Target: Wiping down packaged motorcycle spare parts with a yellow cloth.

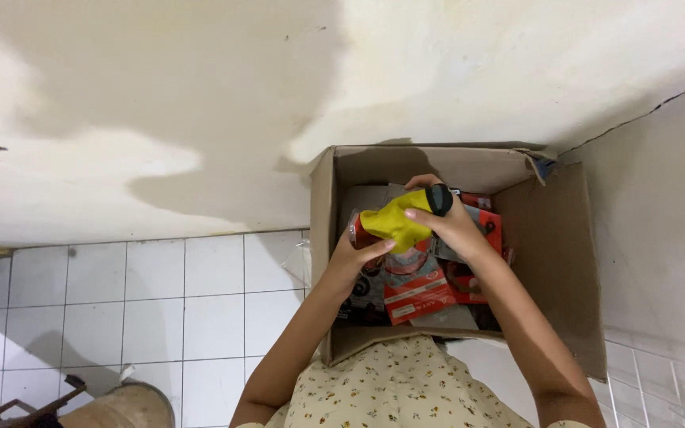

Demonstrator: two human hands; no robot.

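Observation:
Both my hands are raised over an open cardboard box [550,261]. My right hand [455,223] grips a dark cylindrical object [440,198] wrapped partly in a yellow cloth [396,222]. My left hand [356,257] holds the lower end of the yellow cloth from below, fingers pinched on it. Inside the box, under my hands, lie several red packaged parts [416,295] with round rings showing through.
The box stands against a stained cream wall [200,103], in a corner with a second wall on the right. White floor tiles [152,301] spread to the left. A brown rounded object [120,406] and dark metal pieces [29,406] sit at bottom left.

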